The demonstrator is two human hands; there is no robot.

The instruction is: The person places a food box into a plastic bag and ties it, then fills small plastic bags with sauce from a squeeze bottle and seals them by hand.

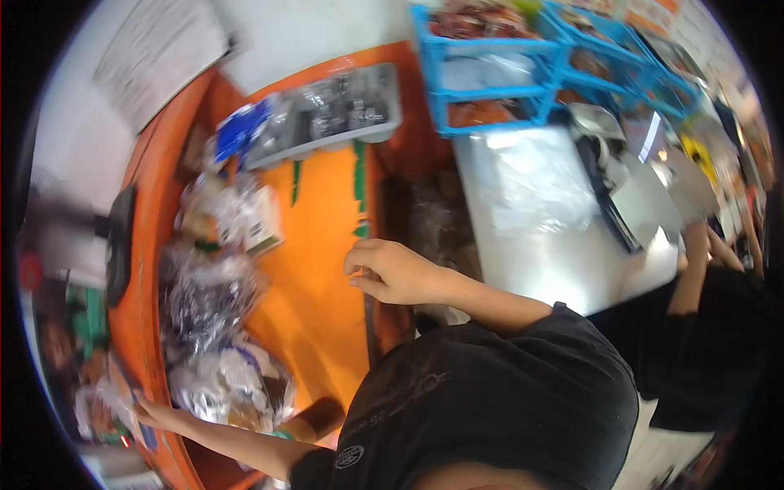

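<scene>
At the lower left, my left hand (153,414) reaches out over the orange counter ledge (149,327). Its fingers close on a clear plastic bag (104,402) with something reddish inside; blur hides the exact grip. My right hand (388,271) hovers above the right edge of the orange worktop (322,278), fingers loosely curled, thumb apart and nothing visible in them. Between the hands lie a crumpled clear plastic bundle (204,302) and a white-and-clear bag pile (229,384).
A grey divided tray (339,110) of wrapped items sits at the back. Blue stacked baskets (490,82) stand above a steel table (510,261) with plastic bags (535,184). A co-worker in black (710,351) works at right. A small box (263,219) lies on the worktop's left.
</scene>
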